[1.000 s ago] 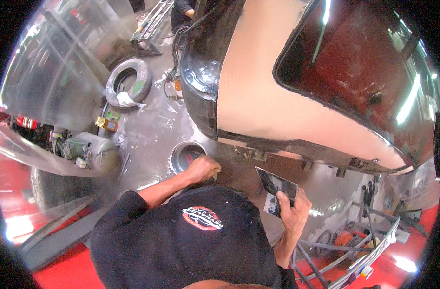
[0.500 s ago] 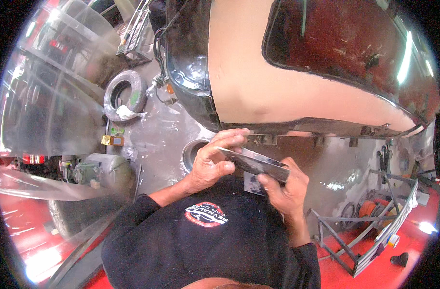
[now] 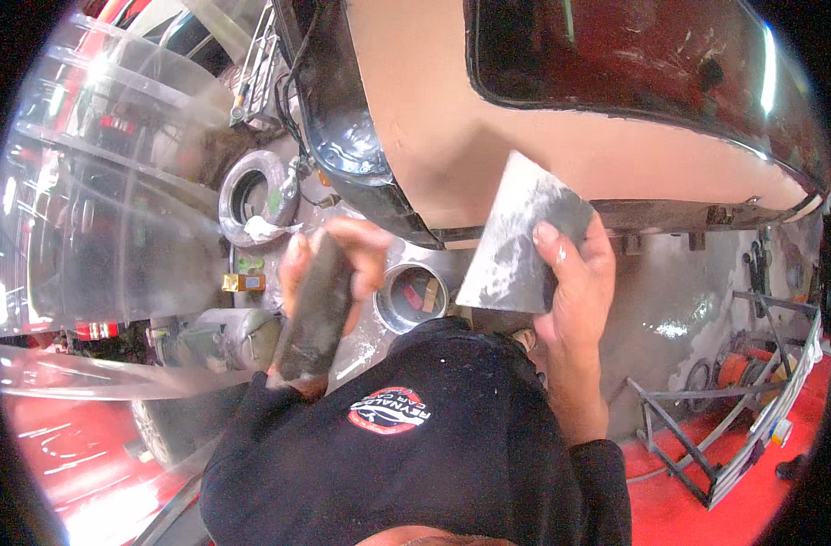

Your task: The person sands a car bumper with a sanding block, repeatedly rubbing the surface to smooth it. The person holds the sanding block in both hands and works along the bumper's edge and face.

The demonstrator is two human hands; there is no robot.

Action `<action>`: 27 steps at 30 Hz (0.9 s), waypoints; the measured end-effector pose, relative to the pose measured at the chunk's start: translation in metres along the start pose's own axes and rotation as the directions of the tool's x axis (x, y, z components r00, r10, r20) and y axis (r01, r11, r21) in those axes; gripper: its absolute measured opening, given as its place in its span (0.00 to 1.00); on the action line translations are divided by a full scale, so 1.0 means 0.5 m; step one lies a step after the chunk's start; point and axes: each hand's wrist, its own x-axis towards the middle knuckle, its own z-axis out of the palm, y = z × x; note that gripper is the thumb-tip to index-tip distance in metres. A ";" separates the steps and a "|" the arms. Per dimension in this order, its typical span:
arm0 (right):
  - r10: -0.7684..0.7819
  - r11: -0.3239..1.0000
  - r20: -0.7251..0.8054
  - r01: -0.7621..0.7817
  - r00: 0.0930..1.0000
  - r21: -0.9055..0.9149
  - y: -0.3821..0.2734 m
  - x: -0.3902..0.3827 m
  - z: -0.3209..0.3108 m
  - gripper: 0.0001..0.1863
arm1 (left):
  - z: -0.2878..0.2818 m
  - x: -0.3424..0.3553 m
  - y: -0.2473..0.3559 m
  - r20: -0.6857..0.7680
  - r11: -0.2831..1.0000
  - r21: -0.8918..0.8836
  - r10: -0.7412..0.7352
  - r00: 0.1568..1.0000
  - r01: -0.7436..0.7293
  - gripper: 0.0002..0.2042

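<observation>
My left hand (image 3: pixel 364 257) is closed round a long, dark grey block (image 3: pixel 315 314) that looks like a sanding block, held tilted in front of my left side. Motion blurs its fingers a little. In my right hand (image 3: pixel 581 282) is a stiff, dark grey sheet, apparently sandpaper (image 3: pixel 517 241), smeared with white dust. My right thumb lies across its face, and the other fingers are behind it. The sheet is raised before the car's body panel (image 3: pixel 433 100), which has a matt, peach-beige coat; I cannot tell whether they touch.
Dark glossy window glass (image 3: pixel 615 55) borders the beige area. Below the panel stands a round metal-rimmed bucket (image 3: pixel 385 305) with scraps inside. A tire (image 3: pixel 236 173) and a small gold box (image 3: pixel 242 283) lie left on the floor. Plastic sheeting (image 3: pixel 97 227) hangs left; a metal frame (image 3: pixel 679 397) stands right.
My hands have come apart: the block has gone left with my left hand, while my right hand has lifted the sheet up toward the panel. The view has shifted slightly.
</observation>
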 end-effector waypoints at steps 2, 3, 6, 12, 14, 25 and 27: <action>-0.006 0.998 -0.042 0.009 0.999 0.069 0.018 0.016 0.013 0.15 | 0.045 0.014 -0.007 0.042 0.983 0.179 -0.038 0.998 0.030 0.44; -0.004 0.995 -0.062 0.011 0.998 0.103 0.024 0.020 0.017 0.14 | 0.068 0.020 -0.005 0.040 0.957 0.290 -0.036 0.999 0.023 0.47; -0.027 0.997 -0.029 0.029 0.999 0.075 0.020 0.026 0.033 0.16 | 0.081 0.051 -0.003 0.122 0.830 0.555 -0.014 0.992 -0.056 0.51; -0.091 0.995 -0.030 0.090 0.995 -0.049 0.011 0.051 0.049 0.17 | 0.075 0.077 -0.031 0.115 0.845 0.532 -0.012 0.993 -0.051 0.52; -0.076 0.996 -0.036 0.074 0.996 -0.057 0.009 0.056 0.047 0.17 | 0.079 0.083 -0.039 0.102 0.872 0.488 -0.016 0.995 -0.036 0.52; -0.007 0.999 -0.028 0.008 1.000 0.036 0.012 0.057 0.056 0.17 | 0.095 0.081 -0.045 -0.025 0.921 0.389 0.015 1.000 -0.004 0.52; -0.001 0.999 -0.038 0.003 0.999 0.052 0.013 0.055 0.061 0.16 | 0.094 0.080 -0.036 -0.028 0.912 0.410 0.007 1.000 0.005 0.53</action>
